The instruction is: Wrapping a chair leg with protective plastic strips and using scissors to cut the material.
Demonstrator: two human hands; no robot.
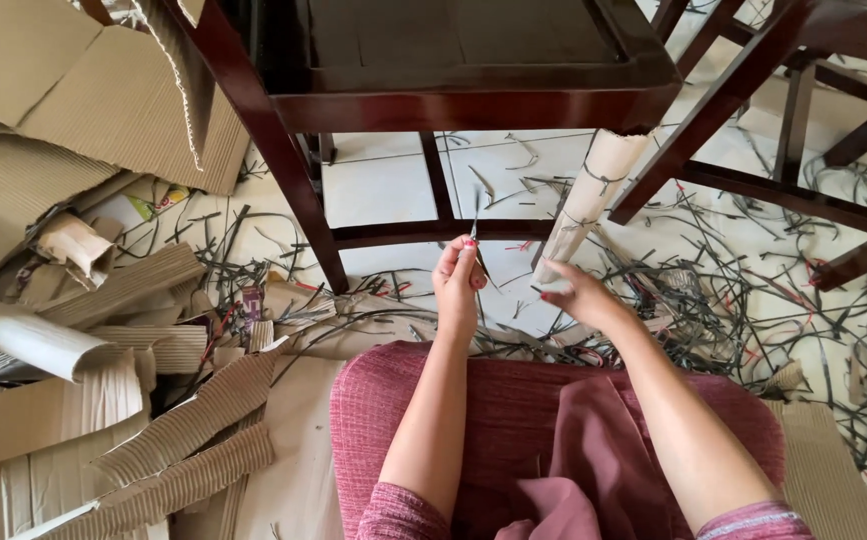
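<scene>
A dark wooden chair [473, 80] is standing just beyond both hands, and torn corrugated cardboard [103, 330] is lying heaped well to the left of them. The right hand [578, 295] is gripping the lower end of a rolled cardboard tube [593, 195], which is tilting up and away. Just beside it, the left hand [458, 285] is pinching a thin dark strip [475, 215] upright between closed fingertips.

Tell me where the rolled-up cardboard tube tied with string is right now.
In the head view, the rolled cardboard tube is right of centre, its lower end held by the right hand, slanting up to the dark wooden chair.
</scene>
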